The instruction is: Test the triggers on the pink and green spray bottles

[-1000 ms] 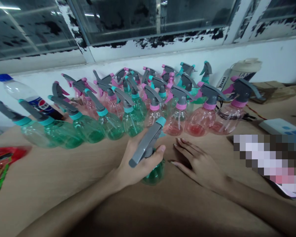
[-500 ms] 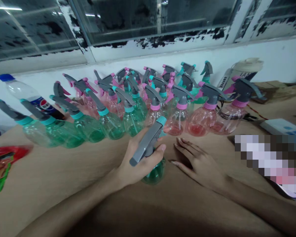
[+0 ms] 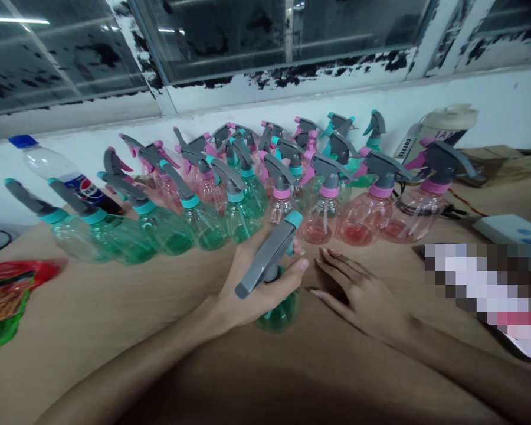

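A green spray bottle [image 3: 278, 313] with a grey and teal trigger head stands on the table in front of me. My left hand [image 3: 252, 283] is closed around its neck; the thumb lies along the near side and the other fingers are partly hidden behind the head. To the right of that bottle, my right hand [image 3: 358, 295] rests palm down on the table, fingers stretched out, holding nothing. Just beyond both hands stand a row of green spray bottles [image 3: 166, 233] and, to their right, pink spray bottles [image 3: 358, 224]. Several more are packed behind them.
A Pepsi bottle [image 3: 66, 171] leans at the back left, and a red and green packet [image 3: 9, 295] lies at the left edge. On the right are a pale box [image 3: 508, 227], a blurred-out flat item [image 3: 487, 295] and a white container [image 3: 451, 127] by the wall.
The whole view has shifted slightly, so things sit a little further right. My left thumb has moved slightly outward on the spray bottle. My right hand stays flat on the table.
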The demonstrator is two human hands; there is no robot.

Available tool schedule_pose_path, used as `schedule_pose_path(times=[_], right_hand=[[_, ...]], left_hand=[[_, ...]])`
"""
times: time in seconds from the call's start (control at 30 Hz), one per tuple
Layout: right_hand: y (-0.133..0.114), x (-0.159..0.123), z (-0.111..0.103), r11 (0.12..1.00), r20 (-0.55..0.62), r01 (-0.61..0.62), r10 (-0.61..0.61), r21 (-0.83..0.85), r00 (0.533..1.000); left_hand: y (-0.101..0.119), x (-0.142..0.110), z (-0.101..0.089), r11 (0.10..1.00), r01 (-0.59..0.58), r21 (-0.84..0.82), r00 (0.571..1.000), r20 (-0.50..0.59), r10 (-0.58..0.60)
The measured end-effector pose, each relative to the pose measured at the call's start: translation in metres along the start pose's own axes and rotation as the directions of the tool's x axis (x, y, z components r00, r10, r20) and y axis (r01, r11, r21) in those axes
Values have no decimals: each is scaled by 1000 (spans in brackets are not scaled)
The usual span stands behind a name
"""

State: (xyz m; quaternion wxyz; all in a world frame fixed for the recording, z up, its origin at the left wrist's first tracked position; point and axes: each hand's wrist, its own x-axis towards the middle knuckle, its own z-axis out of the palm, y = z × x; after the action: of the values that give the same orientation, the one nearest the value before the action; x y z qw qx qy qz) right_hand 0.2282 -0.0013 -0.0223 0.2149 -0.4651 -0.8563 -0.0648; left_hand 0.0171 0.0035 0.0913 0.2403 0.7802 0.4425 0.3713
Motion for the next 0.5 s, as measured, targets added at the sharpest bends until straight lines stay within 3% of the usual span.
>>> schedule_pose_path(times=[0.5], right_hand=[[0, 0, 2, 1000, -28, 25, -26, -16, 999]], left_hand=[[-3, -6, -1, 998, -27, 56, 999, -42, 29]])
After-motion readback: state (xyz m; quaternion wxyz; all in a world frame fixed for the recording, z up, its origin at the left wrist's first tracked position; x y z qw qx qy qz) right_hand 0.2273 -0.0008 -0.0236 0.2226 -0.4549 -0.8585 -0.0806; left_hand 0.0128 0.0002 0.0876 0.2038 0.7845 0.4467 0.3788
